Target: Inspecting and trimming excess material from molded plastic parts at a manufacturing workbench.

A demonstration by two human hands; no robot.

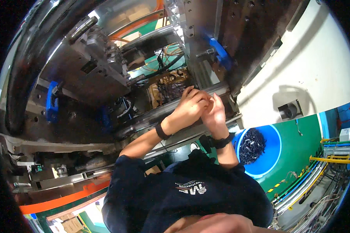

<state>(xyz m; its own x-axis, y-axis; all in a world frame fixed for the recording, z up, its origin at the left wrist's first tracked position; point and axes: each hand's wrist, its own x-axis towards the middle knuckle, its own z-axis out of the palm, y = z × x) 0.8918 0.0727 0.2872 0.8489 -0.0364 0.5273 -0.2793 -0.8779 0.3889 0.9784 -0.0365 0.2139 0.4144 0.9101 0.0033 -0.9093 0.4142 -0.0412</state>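
My left hand [191,105] and my right hand [214,114] meet in front of my chest, over the gap between the two sides of a large machine. The left fingers are bent and closed against the right fingertips. My right hand is turned partly palm up, its fingers drawn together. Whatever may be between the fingertips is too small or hidden to make out. Just beyond my hands a thick metal bar [151,118] crosses the machine. Behind it lies a brownish, grimy tray-like area [159,90]. Dark bands circle both wrists.
Heavy metal mold blocks stand on the left [76,72] and right [247,29], fitted with blue clamps [52,101]. A blue bin [275,149] of small dark parts stands on the green floor at right. Beside it hangs a white machine panel [303,66]. Pipes [319,182] run along the lower right.
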